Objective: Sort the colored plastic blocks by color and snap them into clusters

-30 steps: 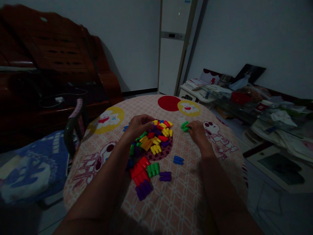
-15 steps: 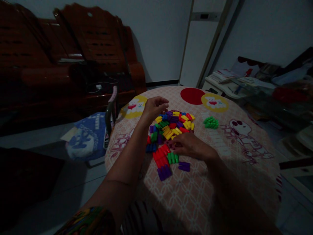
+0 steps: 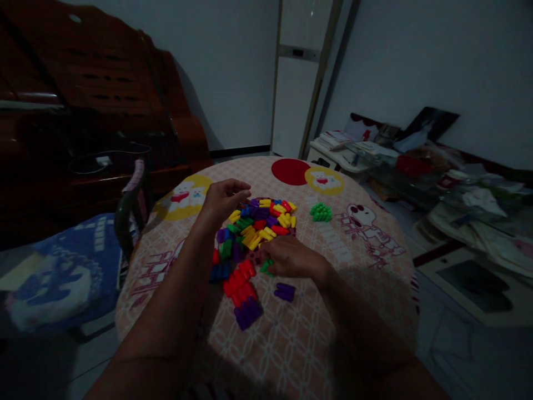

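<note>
My left hand hovers over the far left edge of the block pile, its fingers loosely curved and apart from the thumb, with nothing visible between them. At the near side of the pile, my right hand has its fingers down and closed on a green plastic block, which they partly cover. The pile mixes yellow, purple, red, green and blue peg-shaped plastic blocks. Nearer to me lie joined red blocks with a purple block at their end. A separate purple block lies below my right hand.
A green cluster of pegs stands right of the pile on the round table's patterned cloth. To the left are a chair and a blue cushion. A cluttered side table stands beyond on the right.
My view has turned to the right. My right hand has moved toward me, from the pile's edge onto the green block. The left hand keeps nearly the same pose over the pile.
</note>
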Tool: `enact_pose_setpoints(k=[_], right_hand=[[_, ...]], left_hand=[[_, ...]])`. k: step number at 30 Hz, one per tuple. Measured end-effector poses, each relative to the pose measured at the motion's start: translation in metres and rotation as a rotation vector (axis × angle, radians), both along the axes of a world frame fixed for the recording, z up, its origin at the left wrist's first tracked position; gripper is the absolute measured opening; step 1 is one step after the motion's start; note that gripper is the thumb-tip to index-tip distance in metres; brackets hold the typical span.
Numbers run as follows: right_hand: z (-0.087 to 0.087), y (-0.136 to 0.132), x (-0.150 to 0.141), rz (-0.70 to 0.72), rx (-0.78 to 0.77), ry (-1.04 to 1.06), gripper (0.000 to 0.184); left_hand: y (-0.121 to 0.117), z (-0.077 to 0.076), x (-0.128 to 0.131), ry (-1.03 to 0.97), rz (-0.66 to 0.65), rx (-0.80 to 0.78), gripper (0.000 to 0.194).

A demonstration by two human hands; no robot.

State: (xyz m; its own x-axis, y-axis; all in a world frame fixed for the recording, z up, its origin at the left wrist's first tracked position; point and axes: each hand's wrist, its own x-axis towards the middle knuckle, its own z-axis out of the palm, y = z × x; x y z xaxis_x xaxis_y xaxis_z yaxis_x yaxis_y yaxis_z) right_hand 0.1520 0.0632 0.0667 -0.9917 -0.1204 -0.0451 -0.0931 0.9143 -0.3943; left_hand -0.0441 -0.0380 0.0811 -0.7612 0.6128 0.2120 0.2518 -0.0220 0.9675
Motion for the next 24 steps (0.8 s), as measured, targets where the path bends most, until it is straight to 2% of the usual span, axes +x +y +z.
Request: enact_pose_setpoints(k=[3,7,12,14,18,20,24], right_hand=[[0.005,0.027,0.002,-0.176,-0.188,0.095,0.013],[0.006,0.081,0.015,-0.457,-0.495,0.306,0.025],[-0.006,0.142,0.034,-0.89,-0.788,0.596,0.024],[-0.016,0.157,0.038,-1.021,-0.82,0.697,0.026],[-0.042,0.173,0.04,-1.244,-0.697,0.781,0.022],[-0.053,0.176,0.039,-1.302,-0.69,0.77,0.019],[-0.07,0.182,0.034,-1.328,-0.709,0.758,0.02]], left_hand=[[0.002,-0.002,-0.001,0.006,0.002,-0.006,0.035],[0.003,-0.003,-0.001,-0.001,0.002,-0.011,0.036],[0.003,-0.002,0.0,-0.012,-0.002,-0.011,0.034],[0.004,-0.003,-0.001,-0.016,-0.008,-0.019,0.034],[0.005,-0.005,-0.002,-0.017,-0.022,-0.025,0.034],[0.005,-0.006,-0.002,-0.014,-0.019,-0.027,0.035],[0.005,-0.005,-0.001,-0.018,-0.021,-0.029,0.035]])
